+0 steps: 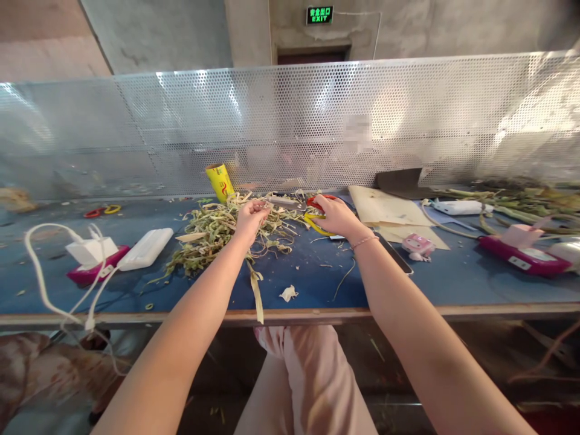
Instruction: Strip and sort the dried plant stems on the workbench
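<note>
My right hand (334, 214) is closed around the red and yellow handles of a pair of scissors (290, 203), whose metal blades point left. Close to the blade tips, my left hand (252, 217) is closed in a pinch. Something small and pale shows at its fingertips, too small to make out. Beneath and around my left hand spreads a tangled pile of dried greenish plant strips (199, 241). One flat pale strip (257, 293) trails from the pile toward the table's front edge.
A yellow tube (219, 182) stands behind the pile. Left are a power strip (86, 273), white power bank (145, 249) and red-yellow scissors (103, 211). Right are beige sheets (389, 208), a dark phone (393, 254), pink case (417, 246) and another power strip (523, 257). A perforated metal screen (294, 121) backs the table.
</note>
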`<state>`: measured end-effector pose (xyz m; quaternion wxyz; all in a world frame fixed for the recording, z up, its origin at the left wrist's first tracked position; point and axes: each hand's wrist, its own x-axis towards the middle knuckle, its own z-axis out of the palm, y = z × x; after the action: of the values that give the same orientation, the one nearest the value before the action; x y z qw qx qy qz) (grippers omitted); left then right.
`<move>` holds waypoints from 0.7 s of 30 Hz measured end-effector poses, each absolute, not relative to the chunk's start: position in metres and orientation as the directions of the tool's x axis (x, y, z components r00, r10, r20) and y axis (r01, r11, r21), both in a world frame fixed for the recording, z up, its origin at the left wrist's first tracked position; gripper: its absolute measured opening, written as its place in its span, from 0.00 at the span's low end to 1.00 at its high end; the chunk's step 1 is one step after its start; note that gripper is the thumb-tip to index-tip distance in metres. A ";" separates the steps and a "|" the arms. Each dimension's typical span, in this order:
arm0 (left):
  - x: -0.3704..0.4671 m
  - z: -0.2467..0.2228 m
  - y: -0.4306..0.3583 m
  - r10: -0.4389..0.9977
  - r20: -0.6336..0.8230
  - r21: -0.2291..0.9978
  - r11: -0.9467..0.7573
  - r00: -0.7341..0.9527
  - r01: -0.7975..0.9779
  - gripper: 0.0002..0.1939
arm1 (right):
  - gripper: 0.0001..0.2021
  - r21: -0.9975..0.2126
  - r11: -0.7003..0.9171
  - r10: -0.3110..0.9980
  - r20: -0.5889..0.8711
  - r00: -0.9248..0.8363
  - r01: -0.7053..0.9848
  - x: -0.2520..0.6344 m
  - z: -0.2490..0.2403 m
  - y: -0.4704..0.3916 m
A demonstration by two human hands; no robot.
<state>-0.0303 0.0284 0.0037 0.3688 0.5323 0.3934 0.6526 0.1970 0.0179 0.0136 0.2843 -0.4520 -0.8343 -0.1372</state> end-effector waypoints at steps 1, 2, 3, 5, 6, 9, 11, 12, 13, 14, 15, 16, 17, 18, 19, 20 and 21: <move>-0.031 0.003 0.029 0.901 0.405 0.906 -0.418 -0.156 -0.062 0.11 | 0.12 -0.030 0.548 0.680 0.599 -0.424 0.836 0.197 0.013 0.017; -0.031 0.003 0.029 0.901 0.406 0.906 -0.419 -0.150 -0.066 0.11 | 0.12 -0.032 0.542 0.683 0.598 -0.419 0.840 0.197 0.013 0.016; -0.032 0.002 0.030 0.902 0.407 0.905 -0.419 -0.144 -0.072 0.11 | 0.12 -0.033 0.537 0.687 0.597 -0.414 0.843 0.196 0.014 0.015; -0.032 0.002 0.031 0.904 0.406 0.904 -0.418 -0.132 -0.088 0.12 | 0.12 -0.032 0.530 0.692 0.593 -0.411 0.847 0.195 0.014 0.013; -0.033 0.002 0.031 0.905 0.406 0.903 -0.418 -0.130 -0.095 0.12 | 0.12 -0.031 0.529 0.695 0.589 -0.412 0.848 0.195 0.015 0.012; -0.032 0.002 0.031 0.906 0.403 0.904 -0.416 -0.130 -0.099 0.12 | 0.13 -0.029 0.531 0.698 0.581 -0.418 0.847 0.194 0.016 0.009; -0.031 0.003 0.030 0.907 0.400 0.905 -0.414 -0.130 -0.098 0.11 | 0.13 -0.027 0.538 0.695 0.580 -0.425 0.842 0.193 0.017 0.009; -0.031 0.003 0.029 0.908 0.399 0.906 -0.412 -0.130 -0.098 0.11 | 0.13 -0.026 0.541 0.694 0.579 -0.429 0.841 0.193 0.017 0.009; -0.030 0.004 0.029 0.908 0.398 0.906 -0.411 -0.129 -0.099 0.11 | 0.13 -0.025 0.544 0.694 0.576 -0.432 0.839 0.193 0.017 0.009; -0.030 0.004 0.029 0.909 0.397 0.906 -0.411 -0.129 -0.101 0.11 | 0.13 -0.025 0.545 0.695 0.572 -0.435 0.838 0.193 0.016 0.009; -0.030 0.004 0.029 0.909 0.395 0.907 -0.408 -0.130 -0.101 0.11 | 0.13 -0.025 0.545 0.698 0.566 -0.438 0.838 0.193 0.016 0.009; -0.031 0.003 0.029 0.910 0.393 0.908 -0.406 -0.132 -0.100 0.11 | 0.12 -0.025 0.546 0.702 0.560 -0.440 0.838 0.193 0.016 0.009; -0.031 0.003 0.029 0.911 0.391 0.909 -0.405 -0.134 -0.099 0.11 | 0.12 -0.025 0.546 0.704 0.555 -0.443 0.837 0.193 0.016 0.010; -0.031 0.002 0.030 0.911 0.390 0.909 -0.404 -0.135 -0.099 0.11 | 0.12 -0.023 0.547 0.705 0.552 -0.446 0.837 0.193 0.016 0.010; -0.032 0.002 0.030 0.910 0.391 0.909 -0.405 -0.136 -0.098 0.11 | 0.12 -0.020 0.548 0.704 0.552 -0.447 0.837 0.193 0.016 0.010; -0.032 0.001 0.031 0.910 0.393 0.908 -0.407 -0.135 -0.098 0.11 | 0.11 -0.017 0.547 0.702 0.554 -0.448 0.837 0.193 0.015 0.011; -0.032 0.001 0.031 0.909 0.396 0.907 -0.410 -0.132 -0.099 0.11 | 0.11 -0.013 0.549 0.698 0.558 -0.449 0.836 0.193 0.015 0.012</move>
<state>-0.0320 0.0311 0.0011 0.3880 0.5322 0.3802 0.6494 0.1932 0.0119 0.0149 0.2596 -0.4560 -0.8409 -0.1329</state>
